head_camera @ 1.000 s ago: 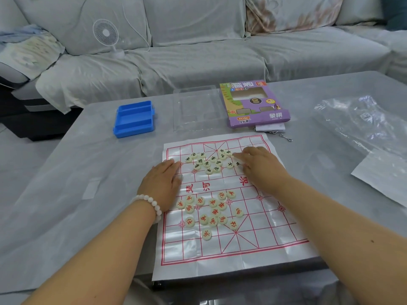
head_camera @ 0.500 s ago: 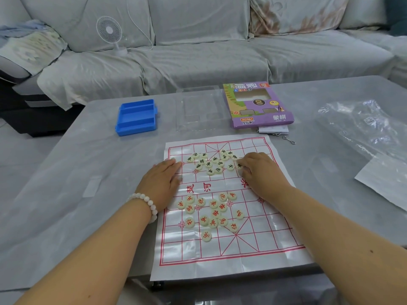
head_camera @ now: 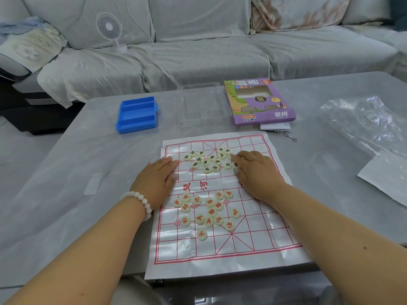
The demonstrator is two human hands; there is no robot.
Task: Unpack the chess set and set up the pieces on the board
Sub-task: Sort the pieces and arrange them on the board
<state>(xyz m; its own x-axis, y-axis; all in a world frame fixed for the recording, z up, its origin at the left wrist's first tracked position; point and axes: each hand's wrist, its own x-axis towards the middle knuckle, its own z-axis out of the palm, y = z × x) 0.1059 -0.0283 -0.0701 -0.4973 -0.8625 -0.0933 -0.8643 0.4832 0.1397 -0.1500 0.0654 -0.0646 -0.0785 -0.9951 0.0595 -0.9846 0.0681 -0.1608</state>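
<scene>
A white paper chess board (head_camera: 259, 245) with red lines lies flat on the grey table. Several round cream pieces with black characters (head_camera: 206, 162) are bunched on its far half. Another loose bunch with red characters (head_camera: 209, 211) lies on the near half. My left hand (head_camera: 157, 180) rests flat, palm down, on the board's left edge, fingers straight toward the black pieces. My right hand (head_camera: 255, 170) lies on the board's right side, its fingertips touching the rightmost black pieces; whether it pinches one is hidden.
A blue two-compartment tray (head_camera: 136, 114) sits at the far left, a clear plastic lid (head_camera: 200, 106) beside it, then the purple chess box (head_camera: 259, 102) with a small card and metal clasp (head_camera: 290, 137). Crumpled clear wrapping (head_camera: 363, 124) and a white sheet (head_camera: 387, 177) lie right. A sofa stands behind.
My right hand has slid slightly nearer on the board among the rightmost black pieces. The left hand stays flat in place. The view has shifted a little.
</scene>
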